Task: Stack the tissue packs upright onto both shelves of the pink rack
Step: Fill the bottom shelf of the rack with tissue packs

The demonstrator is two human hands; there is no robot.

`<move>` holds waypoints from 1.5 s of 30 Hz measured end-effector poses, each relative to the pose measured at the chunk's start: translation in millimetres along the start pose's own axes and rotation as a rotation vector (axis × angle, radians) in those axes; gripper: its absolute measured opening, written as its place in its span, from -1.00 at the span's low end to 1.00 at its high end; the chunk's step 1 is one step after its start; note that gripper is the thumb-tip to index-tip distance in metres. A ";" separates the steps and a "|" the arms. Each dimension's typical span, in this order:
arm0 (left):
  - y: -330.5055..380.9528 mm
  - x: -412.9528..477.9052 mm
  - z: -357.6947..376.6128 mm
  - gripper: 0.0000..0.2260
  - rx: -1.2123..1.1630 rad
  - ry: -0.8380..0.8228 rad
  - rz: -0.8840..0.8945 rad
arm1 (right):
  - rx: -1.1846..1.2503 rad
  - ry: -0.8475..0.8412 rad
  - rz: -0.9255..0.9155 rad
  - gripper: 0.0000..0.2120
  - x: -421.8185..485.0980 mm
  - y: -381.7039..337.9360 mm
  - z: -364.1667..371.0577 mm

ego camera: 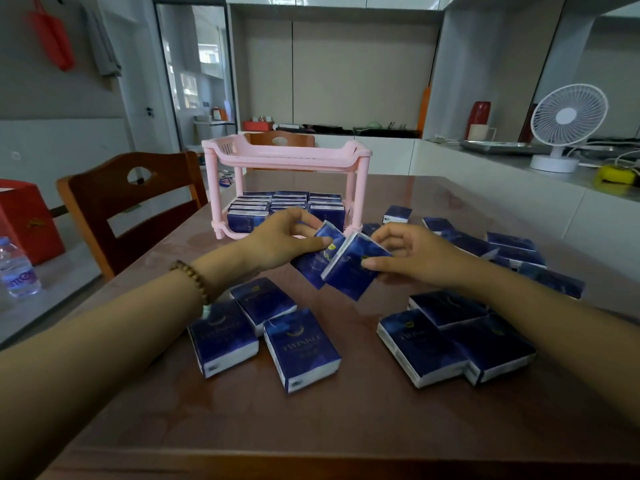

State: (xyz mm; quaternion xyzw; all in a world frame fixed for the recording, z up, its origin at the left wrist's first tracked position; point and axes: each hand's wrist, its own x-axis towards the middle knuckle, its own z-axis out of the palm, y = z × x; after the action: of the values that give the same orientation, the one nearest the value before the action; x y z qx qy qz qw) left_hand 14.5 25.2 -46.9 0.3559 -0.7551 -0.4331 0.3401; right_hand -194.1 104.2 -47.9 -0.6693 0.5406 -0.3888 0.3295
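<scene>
Pink plastic rack (287, 157) with two shelves stands at the upper centre of the frame, on a glossy brown table (346, 427). Its lower shelf (221, 227) holds dark blue tissue packs (289, 202) standing upright, pressed side by side in three columns that run from front to back. The upper shelf (242, 147) shows only its slatted walls from this angle. In the middle of the frame, just in front of the rack, a person's two bare hands meet. The left hand (277, 244), with a beaded bracelet (194, 278) at the wrist, curls thumb and fingers round one pack (311, 263). The right hand (408, 254) grips a second pack (349, 270) the same way. Both held packs are tilted and touch each other along one side. More packs lie flat on the table. A left cluster (263, 327) of three sits at lower left of centre, under the left forearm. A right cluster (453, 344) of three sits at lower right, overlapping one another. A heap (512, 251) lies at the right edge behind the right hand, and a lone pack (397, 214) sits just right of the rack. A wooden chair (128, 209) stands at the left side of the table. At the far left are a red box (24, 216) and a water bottle (17, 268). On a white counter at upper right stand a white fan (564, 126) and a metal tray (498, 147).
</scene>
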 end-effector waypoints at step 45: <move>-25.9 83.2 -41.1 -0.75 0.158 0.098 0.103 | -0.550 0.045 -0.140 -0.36 66.1 46.2 -12.3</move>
State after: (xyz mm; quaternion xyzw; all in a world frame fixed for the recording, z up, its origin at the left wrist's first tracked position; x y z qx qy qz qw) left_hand 11.7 -70.6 -36.8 0.3629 -0.7868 -0.3362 0.3692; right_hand -219.0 30.0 -71.0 -0.7605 0.5854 -0.2640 0.0956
